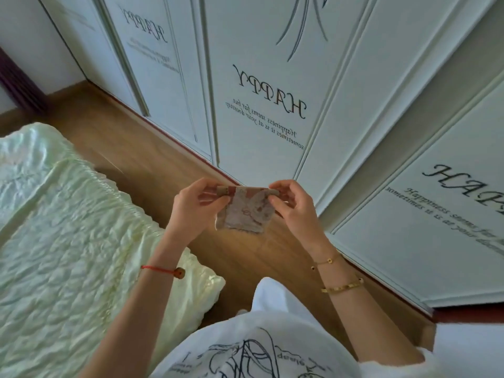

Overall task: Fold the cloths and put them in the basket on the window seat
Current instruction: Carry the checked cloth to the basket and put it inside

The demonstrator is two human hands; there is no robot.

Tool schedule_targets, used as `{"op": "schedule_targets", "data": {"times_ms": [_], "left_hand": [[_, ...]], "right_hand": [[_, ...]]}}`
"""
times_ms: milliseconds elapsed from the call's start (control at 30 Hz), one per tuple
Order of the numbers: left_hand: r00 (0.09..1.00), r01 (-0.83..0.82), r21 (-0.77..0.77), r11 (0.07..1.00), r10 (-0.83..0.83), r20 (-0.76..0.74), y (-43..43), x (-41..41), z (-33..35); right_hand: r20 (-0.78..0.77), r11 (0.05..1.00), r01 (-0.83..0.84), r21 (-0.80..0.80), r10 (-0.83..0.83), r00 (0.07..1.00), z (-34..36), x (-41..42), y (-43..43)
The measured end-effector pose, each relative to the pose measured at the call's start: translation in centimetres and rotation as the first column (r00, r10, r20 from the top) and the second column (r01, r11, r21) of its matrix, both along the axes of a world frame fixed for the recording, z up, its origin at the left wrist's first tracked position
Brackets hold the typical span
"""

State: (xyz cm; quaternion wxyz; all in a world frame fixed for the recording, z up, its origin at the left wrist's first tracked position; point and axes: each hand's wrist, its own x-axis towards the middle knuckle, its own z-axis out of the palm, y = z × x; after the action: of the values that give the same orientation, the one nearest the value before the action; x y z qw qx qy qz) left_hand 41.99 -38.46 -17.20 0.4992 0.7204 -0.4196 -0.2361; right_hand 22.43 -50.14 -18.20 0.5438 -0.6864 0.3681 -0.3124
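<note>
Head view: person standing between bed (pixel 68 227) and wardrobe doors (pixel 259 91)
Cloth (pixel 248 210): small, patterned, folded, held up over wood floor (pixel 141 156)
Left hand (pixel 195 205): pinching cloth's top left corner
Right hand (pixel 293 207): pinching top right corner

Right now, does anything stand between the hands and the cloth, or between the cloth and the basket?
Nothing does on the first: the left hand and the right hand pinch the cloth by its top corners. The basket is not in view, so that path cannot be judged.
</note>
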Motion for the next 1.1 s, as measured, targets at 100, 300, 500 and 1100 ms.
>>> {"op": "schedule_targets", "data": {"times_ms": [100,300,500,1100], "left_hand": [[0.999,-0.038,0.001,0.999,0.038,0.021,-4.4,4.0,-0.2],[0.982,-0.187,-0.024,0.982,0.187,0.020,-13.4,12.8,-0.9],[0.927,-0.374,-0.062,0.925,0.375,0.004,-19.8,21.6,-0.4],[0.717,-0.696,-0.087,0.713,0.696,-0.029,-25.7,56.8,-0.5]], "right_hand": [[0.007,0.999,-0.041,-0.009,0.041,0.999,-0.4,4.8,-5.5],[0.014,0.982,-0.190,-0.013,0.190,0.982,-0.4,16.3,-17.2],[0.016,0.925,-0.380,-0.007,0.380,0.925,0.9,28.8,-26.6],[0.028,0.728,-0.684,-0.046,0.685,0.728,0.0,71.8,-35.4]]}}
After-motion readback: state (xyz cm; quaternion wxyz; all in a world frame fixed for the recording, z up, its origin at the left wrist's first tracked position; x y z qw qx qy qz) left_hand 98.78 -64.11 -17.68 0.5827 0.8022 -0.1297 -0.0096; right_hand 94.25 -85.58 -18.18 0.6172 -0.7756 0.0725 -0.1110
